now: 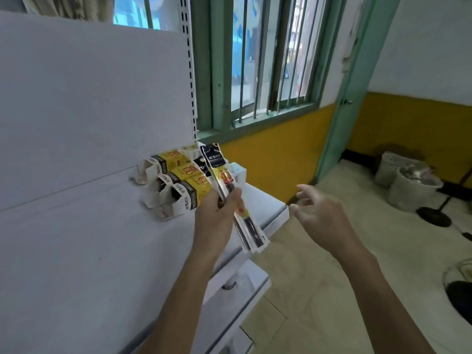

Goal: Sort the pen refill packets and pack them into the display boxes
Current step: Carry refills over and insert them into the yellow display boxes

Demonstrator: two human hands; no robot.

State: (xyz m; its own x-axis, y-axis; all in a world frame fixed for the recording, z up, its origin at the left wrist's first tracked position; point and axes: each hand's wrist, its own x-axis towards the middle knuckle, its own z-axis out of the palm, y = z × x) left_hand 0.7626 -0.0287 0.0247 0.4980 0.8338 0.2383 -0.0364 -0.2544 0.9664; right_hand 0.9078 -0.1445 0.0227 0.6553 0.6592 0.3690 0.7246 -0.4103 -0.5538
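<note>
My left hand (217,213) grips a small stack of long clear pen refill packets (251,232) with black and yellow print, holding them tilted above the shelf's right end. My right hand (318,215) hovers to the right of the packets with its fingers spread and relaxed, holding nothing and a short gap away from them. Behind my left hand, several yellow, black and white display boxes (178,182) lie side by side on the white shelf (76,238), their open ends facing left.
A white back panel (89,98) rises behind the shelf, and a lower white shelf (245,284) juts out beneath it. A barred green window (258,72) is ahead. Grey buckets (411,190) and a black stand base (434,215) sit on the floor at right.
</note>
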